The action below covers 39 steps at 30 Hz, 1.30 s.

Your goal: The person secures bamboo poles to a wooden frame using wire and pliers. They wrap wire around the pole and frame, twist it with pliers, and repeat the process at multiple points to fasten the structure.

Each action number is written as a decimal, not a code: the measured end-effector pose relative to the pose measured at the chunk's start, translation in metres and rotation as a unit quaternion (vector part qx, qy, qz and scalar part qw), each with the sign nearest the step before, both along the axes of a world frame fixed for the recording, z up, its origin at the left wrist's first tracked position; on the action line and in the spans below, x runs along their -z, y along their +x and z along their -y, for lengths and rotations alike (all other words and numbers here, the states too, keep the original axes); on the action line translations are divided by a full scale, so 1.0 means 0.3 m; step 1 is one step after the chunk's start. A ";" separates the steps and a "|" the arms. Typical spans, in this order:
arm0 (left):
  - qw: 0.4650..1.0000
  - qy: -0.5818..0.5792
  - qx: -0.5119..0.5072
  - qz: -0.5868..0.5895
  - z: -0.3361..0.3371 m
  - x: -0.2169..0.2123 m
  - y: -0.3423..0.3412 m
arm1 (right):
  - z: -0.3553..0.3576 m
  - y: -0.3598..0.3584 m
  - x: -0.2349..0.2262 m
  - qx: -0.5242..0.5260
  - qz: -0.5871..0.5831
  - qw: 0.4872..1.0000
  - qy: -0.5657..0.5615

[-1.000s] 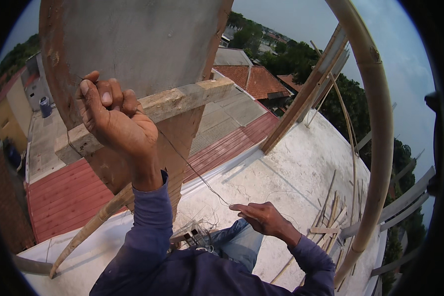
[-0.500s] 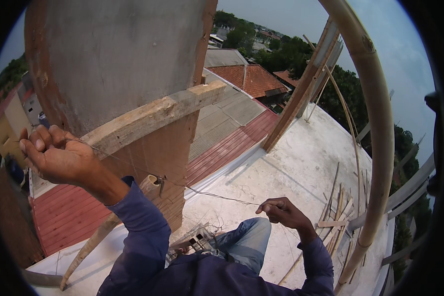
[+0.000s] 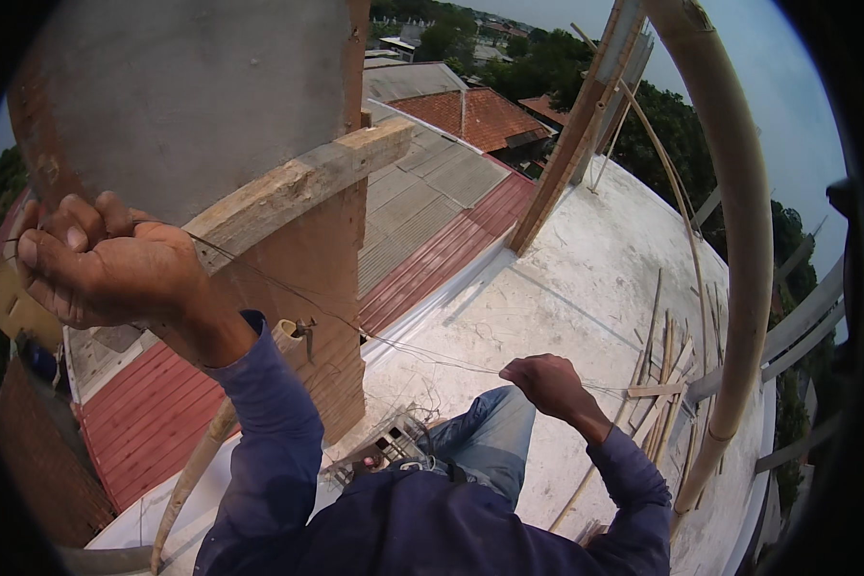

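Observation:
My left hand [image 3: 115, 264] is raised at the left with its fingers curled round a thin dark wire [image 3: 422, 355]. From there the wire slants down across the front of a wooden formwork panel [image 3: 307, 278] to my right hand [image 3: 550, 386]. That hand pinches it above my bent knee, and a thin loose length shows beyond the knuckles. The wire looks doubled along part of its run. A squared timber [image 3: 288, 187] crosses the panel just behind my left hand. Under the wire, the cut end of a bamboo pole [image 3: 202, 451] leans close to the panel.
A crate [image 3: 384, 451] with wire tangles lies by my knee. A thick bamboo pole [image 3: 739, 221] rises at the right, with loose sticks [image 3: 662, 384] on the white slab [image 3: 586, 278]. An upright wooden post form [image 3: 576, 125] stands farther off. Red roofing [image 3: 154, 422] lies below.
The view has shifted a little. My left hand sits slightly higher and farther left, still on the wire. My right hand has turned, its back now more visible, with wire showing past it.

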<state>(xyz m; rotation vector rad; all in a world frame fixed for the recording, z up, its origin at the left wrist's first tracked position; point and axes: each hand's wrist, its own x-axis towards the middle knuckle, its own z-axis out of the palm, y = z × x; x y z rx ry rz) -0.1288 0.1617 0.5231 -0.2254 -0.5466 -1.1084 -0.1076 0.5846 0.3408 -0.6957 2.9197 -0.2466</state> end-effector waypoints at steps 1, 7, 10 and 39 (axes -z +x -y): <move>1.000 0.022 -0.005 0.012 -0.012 -0.030 -0.042 | 0.031 0.040 -0.008 -0.134 0.230 0.960 -0.089; 0.998 -0.037 0.006 0.055 -0.021 -0.036 -0.200 | -0.146 0.053 -0.220 -0.253 0.232 0.532 -0.774; 0.988 -0.027 0.143 0.041 -0.022 -0.001 -0.167 | -0.338 -0.050 -0.265 0.097 -0.092 0.509 -0.851; 0.913 -0.151 0.378 0.008 -0.007 0.053 -0.095 | -0.421 -0.213 -0.091 0.272 -0.136 0.727 -0.616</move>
